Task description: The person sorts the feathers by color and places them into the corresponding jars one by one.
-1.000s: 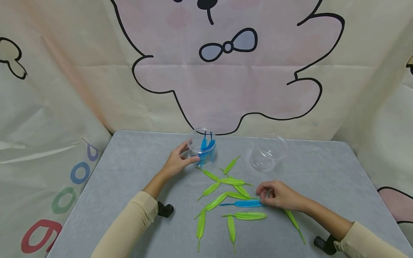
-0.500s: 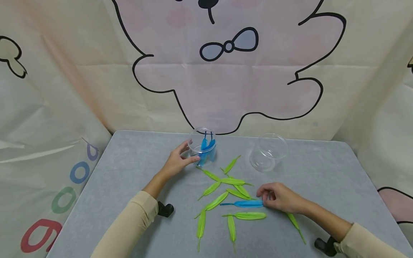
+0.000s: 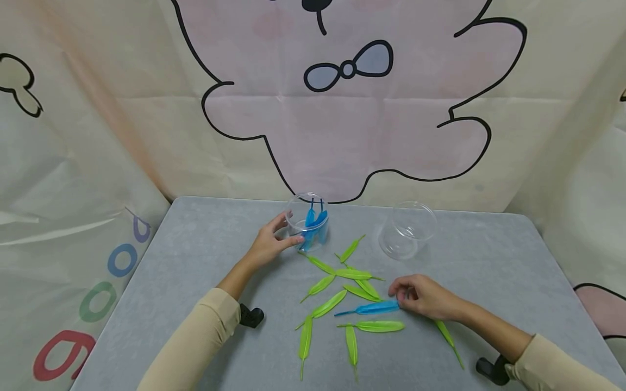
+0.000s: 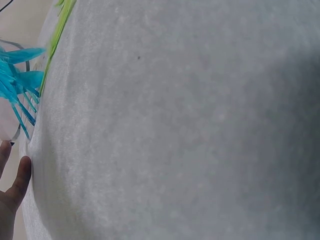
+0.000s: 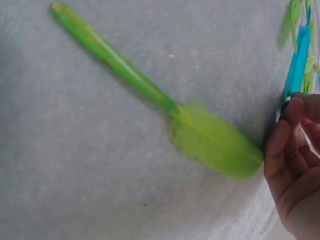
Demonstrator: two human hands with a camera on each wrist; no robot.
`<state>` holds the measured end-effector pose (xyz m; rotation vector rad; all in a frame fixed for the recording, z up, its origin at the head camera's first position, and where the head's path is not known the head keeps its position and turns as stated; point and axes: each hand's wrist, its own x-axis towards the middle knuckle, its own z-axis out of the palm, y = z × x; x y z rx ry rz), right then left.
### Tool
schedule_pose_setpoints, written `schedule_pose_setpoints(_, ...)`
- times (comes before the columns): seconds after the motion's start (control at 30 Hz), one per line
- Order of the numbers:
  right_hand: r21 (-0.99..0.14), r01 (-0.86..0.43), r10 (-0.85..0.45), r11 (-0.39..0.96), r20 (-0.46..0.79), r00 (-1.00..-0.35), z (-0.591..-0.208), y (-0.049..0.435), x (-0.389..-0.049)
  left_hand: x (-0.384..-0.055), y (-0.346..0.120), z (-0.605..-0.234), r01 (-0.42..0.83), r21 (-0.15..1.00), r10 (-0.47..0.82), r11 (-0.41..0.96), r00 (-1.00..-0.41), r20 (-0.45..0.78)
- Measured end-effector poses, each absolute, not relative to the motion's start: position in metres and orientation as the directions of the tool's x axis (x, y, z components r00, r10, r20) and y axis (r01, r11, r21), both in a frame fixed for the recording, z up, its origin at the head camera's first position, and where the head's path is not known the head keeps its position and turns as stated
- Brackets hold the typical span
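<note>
Blue feather point(image 3: 376, 308) now tilts up from right hand's point(image 3: 430, 297) pinch, pick-up apparently starting; left hand point(image 3: 269, 241) grips clear cup point(image 3: 299, 209).

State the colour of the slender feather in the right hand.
Blue: the slender feather shows best in the head view.

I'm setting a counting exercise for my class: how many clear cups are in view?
2. One clear cup, containing blue feathers, is held by the left hand. The other clear cup stands farther right, beyond the right hand, untouched. None seems hidden.
</note>
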<state>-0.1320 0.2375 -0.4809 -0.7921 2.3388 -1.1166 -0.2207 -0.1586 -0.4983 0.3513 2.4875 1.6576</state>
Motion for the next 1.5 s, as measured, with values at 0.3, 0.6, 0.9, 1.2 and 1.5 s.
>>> schedule_pose_setpoints(0.3,-0.799,-0.318,-0.658,0.511,-0.126,-0.742,-0.472,0.235,-0.136,-0.221,-0.158,-0.497,0.122,0.921,0.265,0.371,-0.964,0.021)
schedule_pose_setpoints(0.6,-0.824,-0.292,-0.658,0.486,-0.125,-0.742,-0.457,0.230,-0.144,-0.220,-0.158,-0.499,0.128,0.922,0.270,0.366,-0.962,0.026)
schedule_pose_setpoints(0.9,-0.824,-0.304,-0.661,0.478,-0.110,-0.742,-0.446,0.218,-0.156,-0.220,-0.158,-0.498,0.128,0.922,0.272,0.366,-0.962,0.026)
schedule_pose_setpoints(1.2,-0.791,-0.349,-0.647,0.503,-0.076,-0.759,-0.419,0.208,-0.175,-0.219,-0.158,-0.497,0.130,0.918,0.267,0.374,-0.963,0.027)
schedule_pose_setpoints(1.5,-0.757,-0.365,-0.612,0.542,-0.057,-0.789,-0.395,0.199,-0.191,-0.219,-0.158,-0.497,0.137,0.919,0.274,0.369,-0.961,0.033)
